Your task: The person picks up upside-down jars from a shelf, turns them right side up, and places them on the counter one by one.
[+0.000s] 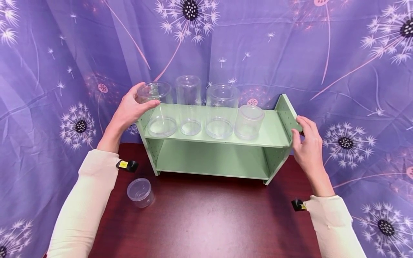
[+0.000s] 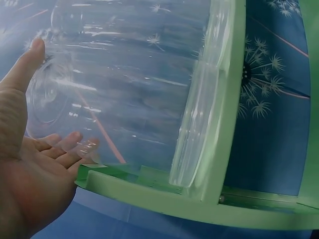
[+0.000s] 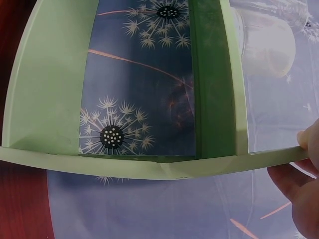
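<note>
My left hand (image 1: 130, 107) holds the wide clear plastic jar (image 1: 162, 123) at the left end of the upper shelf. Its thumb lies across the jar's front, and in the left wrist view its fingers (image 2: 70, 147) show through the clear wall. To the right of that jar stand a tall narrow jar (image 1: 189, 107), a tall wider jar (image 1: 222, 111) and a short jar (image 1: 250, 123). My right hand (image 1: 308, 147) grips the upper edge of the right side panel of the green shelf (image 1: 213, 157), thumb inside and fingers outside.
A small clear tub (image 1: 140, 193) stands on the dark red table (image 1: 209, 218), in front of the shelf's left side. The shelf's lower board (image 1: 209, 168) lies under the jars. A purple dandelion-print curtain (image 1: 242, 36) hangs close behind and at both sides.
</note>
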Motion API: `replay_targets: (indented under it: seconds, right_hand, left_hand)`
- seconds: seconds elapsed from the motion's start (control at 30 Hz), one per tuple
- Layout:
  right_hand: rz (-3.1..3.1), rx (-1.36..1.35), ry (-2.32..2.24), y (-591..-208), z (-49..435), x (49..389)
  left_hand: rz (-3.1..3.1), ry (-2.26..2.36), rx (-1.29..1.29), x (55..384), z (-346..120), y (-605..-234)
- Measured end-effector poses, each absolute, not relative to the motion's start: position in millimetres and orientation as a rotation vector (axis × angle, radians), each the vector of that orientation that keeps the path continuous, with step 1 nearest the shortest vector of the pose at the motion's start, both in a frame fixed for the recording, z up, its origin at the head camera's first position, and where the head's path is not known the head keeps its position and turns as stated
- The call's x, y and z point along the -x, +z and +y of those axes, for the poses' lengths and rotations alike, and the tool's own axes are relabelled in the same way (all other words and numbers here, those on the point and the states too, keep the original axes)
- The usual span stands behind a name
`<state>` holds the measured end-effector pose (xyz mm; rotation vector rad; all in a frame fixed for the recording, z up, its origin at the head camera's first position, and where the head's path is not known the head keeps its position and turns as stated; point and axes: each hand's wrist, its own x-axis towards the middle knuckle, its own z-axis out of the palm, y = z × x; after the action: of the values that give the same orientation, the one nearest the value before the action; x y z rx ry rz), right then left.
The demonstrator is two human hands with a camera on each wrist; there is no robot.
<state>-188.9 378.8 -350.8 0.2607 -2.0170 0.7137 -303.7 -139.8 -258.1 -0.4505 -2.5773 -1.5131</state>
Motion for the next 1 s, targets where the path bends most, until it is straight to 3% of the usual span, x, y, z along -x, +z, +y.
replay_targets:
  seconds: [0.53, 1.0]
  right_hand:
    - [-2.013, -0.263, 0.722, -349, 377, 189]
    - [-2.004, -0.253, 0.728, -350, 377, 188]
  left_hand:
    - [-2.521, -1.611, 0.469, 273, -148, -245]
    - [-2.405, -1.725, 0.683, 230, -157, -250]
